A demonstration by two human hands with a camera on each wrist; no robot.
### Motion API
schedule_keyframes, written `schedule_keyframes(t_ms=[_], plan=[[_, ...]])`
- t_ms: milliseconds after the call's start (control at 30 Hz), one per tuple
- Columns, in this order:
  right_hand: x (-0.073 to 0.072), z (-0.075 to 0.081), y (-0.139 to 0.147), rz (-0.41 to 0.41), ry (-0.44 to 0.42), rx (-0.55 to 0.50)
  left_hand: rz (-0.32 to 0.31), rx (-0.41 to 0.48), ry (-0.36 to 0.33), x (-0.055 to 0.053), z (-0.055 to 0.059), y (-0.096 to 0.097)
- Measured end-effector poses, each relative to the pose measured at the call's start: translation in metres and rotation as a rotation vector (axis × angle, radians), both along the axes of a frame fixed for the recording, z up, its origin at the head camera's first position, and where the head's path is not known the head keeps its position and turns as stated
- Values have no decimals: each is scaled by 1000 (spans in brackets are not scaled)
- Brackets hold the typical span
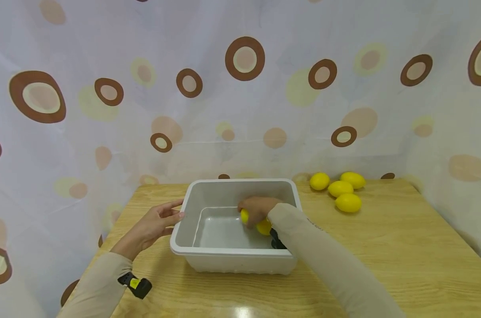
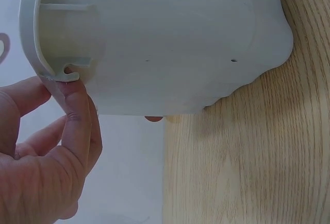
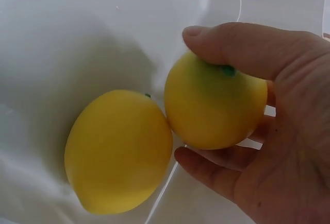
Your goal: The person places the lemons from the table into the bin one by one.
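A light grey plastic basin (image 1: pixel 232 251) stands on the table, seen from outside in the left wrist view. My left hand (image 1: pixel 155 225) pinches its left rim between thumb and fingers. Inside the basin, my right hand (image 1: pixel 260 208) grips a yellow lemon (image 3: pixel 214 110) with a green spot at its end, thumb on top and fingers curled below. A second lemon (image 3: pixel 118 152) lies on the basin floor right beside the held one. In the head view, the right hand and sleeve partly hide both lemons.
Several more lemons (image 1: pixel 341 189) sit grouped on the wooden table (image 1: pixel 391 247), at the back right of the basin. A curtain (image 1: pixel 208 119) with round brown and yellow patterns hangs behind the table and along its sides.
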State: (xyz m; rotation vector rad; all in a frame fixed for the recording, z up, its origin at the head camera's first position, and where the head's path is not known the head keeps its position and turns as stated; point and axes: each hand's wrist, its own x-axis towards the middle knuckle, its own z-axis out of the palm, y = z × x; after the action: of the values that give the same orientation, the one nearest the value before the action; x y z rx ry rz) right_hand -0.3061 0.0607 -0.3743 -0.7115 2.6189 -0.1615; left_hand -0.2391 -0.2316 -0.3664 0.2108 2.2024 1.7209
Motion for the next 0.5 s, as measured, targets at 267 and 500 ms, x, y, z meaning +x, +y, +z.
schedule_keyframes(t_ms=[267, 500], plan=[[2, 3, 2, -10, -45, -34, 3, -2, -3, 0, 1, 2], [4, 4, 2, -20, -62, -52, 2, -3, -3, 0, 1, 1]])
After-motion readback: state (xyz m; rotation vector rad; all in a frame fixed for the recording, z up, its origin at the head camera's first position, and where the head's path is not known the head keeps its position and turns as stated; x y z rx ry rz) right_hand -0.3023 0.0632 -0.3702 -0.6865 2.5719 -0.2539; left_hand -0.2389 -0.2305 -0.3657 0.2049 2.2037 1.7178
